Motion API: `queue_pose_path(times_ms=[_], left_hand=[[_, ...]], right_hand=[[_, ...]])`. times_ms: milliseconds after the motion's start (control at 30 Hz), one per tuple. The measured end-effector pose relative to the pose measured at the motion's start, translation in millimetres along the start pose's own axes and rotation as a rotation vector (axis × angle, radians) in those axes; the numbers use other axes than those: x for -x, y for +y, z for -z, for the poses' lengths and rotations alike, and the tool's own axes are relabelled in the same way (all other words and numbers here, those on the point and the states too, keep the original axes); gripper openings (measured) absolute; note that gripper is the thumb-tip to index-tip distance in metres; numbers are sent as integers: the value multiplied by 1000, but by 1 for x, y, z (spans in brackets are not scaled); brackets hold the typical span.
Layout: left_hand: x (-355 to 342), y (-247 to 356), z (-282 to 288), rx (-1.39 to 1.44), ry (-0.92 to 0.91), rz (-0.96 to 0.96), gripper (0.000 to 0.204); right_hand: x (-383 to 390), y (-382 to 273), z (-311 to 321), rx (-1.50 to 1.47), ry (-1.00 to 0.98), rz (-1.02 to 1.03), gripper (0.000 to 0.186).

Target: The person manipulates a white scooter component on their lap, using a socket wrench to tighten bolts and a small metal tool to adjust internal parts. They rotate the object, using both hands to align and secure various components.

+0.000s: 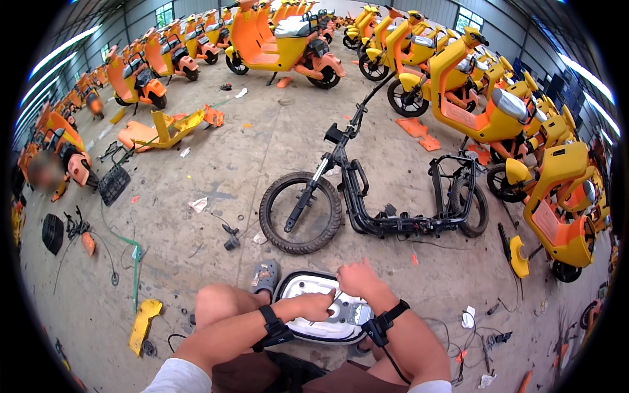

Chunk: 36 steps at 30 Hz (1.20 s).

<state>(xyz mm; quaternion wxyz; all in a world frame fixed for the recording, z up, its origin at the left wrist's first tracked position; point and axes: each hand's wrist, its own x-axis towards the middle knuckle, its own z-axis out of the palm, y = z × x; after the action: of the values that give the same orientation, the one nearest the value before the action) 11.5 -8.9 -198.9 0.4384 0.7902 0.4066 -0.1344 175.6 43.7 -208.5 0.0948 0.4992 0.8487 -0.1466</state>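
Below the middle of the head view, a white oval tray-like part [304,284] with a black rim and a grey plate [359,312] lies between my legs. My left hand [316,305] is over its middle, fingers curled on a thin tool or rod that I cannot make out clearly. My right hand [359,278] is over the part's upper right, fingers bent near the thin item; what they hold is partly hidden.
A black scooter frame [360,203] with wheels stands just ahead. Yellow and orange scooters [485,118] line the back and sides. Loose yellow panels [144,327], orange pieces [409,128], cables [445,334] and a grey clog [265,275] on my foot are on the concrete floor.
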Motion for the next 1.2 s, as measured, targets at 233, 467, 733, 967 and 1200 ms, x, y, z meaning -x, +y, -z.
queue_pose_path(times_ms=[233,467,733,967,1200], left_hand=[[-1,-13,-4,-139,193,28,35],[2,-26,13,-251,232,96,20],[6,-22,12,-324,304,25,15],[1,-24,13,-471,518,61,13],[6,-28,11,-342,485,42,17]], right_hand=[[4,-16,8,-175,-148,150,36],[10,-22,6,-72,-274,168,32],[7,-31,6,4,-262,56,38],[13,-50,18,-409,-459,-259,44],[8,-35,-35,-130,-41,147,29]])
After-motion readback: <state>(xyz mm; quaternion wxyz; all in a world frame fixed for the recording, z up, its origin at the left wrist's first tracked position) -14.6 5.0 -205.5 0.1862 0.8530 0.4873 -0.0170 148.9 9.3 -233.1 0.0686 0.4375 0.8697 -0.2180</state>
